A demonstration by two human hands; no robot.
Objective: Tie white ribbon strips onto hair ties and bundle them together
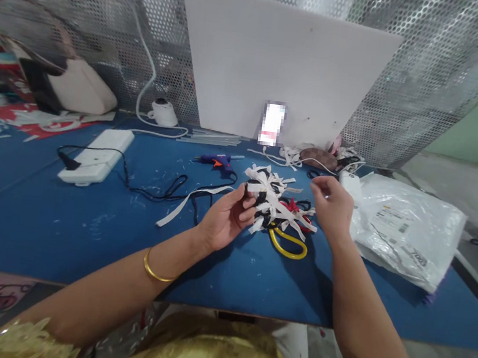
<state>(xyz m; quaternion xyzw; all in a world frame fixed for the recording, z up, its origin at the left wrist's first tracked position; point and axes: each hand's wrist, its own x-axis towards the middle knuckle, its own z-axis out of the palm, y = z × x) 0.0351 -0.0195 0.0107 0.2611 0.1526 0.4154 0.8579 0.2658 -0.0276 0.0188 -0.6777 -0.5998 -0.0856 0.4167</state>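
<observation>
My left hand (pixel 228 218) is closed, thumb against fingers, on a black band with white ribbon (pixel 257 188) at the edge of a pile. That pile of black bands and white ribbon strips (pixel 268 206) lies in front of my fingers, with red pieces (pixel 292 206) at its right side. My right hand (pixel 335 208) hovers right of the pile, its fingertips pinched together; whatever they hold is too small to make out. Yellow-handled scissors (pixel 291 254) stick out from under the pile, their blades hidden. A loose white strip (pixel 190 201) lies left of my left hand.
A blue glue gun (pixel 219 164) rests behind the pile, its cord near a white power strip (pixel 98 156). White sticks (pixel 213 138) lie at the back. A lit phone (pixel 272 124) leans on a white board (pixel 288 63). At right is a plastic package (pixel 407 229); far left, a handbag (pixel 80 87).
</observation>
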